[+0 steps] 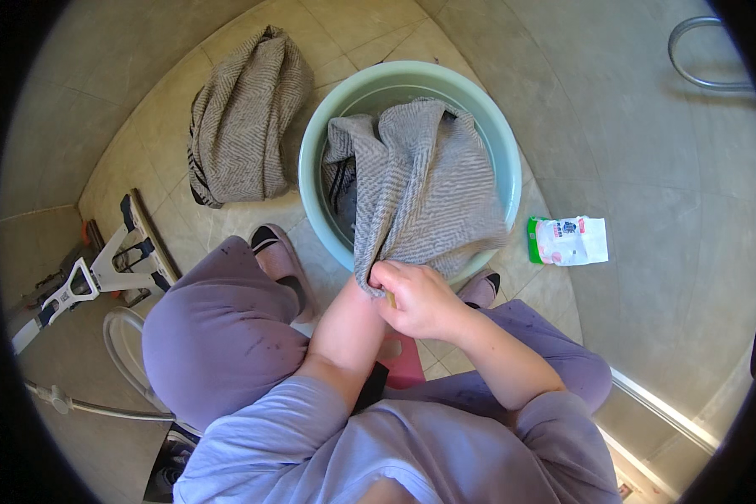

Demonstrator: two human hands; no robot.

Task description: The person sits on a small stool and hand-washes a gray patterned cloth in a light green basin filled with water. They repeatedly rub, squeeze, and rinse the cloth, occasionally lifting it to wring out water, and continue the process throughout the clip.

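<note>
A grey herringbone-patterned fabric [428, 170] lies bunched in a light green plastic basin [312, 154], part of it hanging over the near rim. My right hand [416, 296] grips the fabric's near edge. A small yellowish piece [390, 298] shows beside my right fingers; what it is cannot be told. My left forearm [349, 327] reaches under this same edge, so the fabric hides my left hand. Inside the basin, dark striped cloth [342, 189] shows at the left.
A second folded herringbone textile [246, 126] rests on the tiled floor. Right of the basin lies a white and green packet [567, 240] bearing writing. A white-framed floor squeegee or mop head [116, 264] and a flexible hose [113, 406] are at left. A pink stool [403, 362] is beneath me.
</note>
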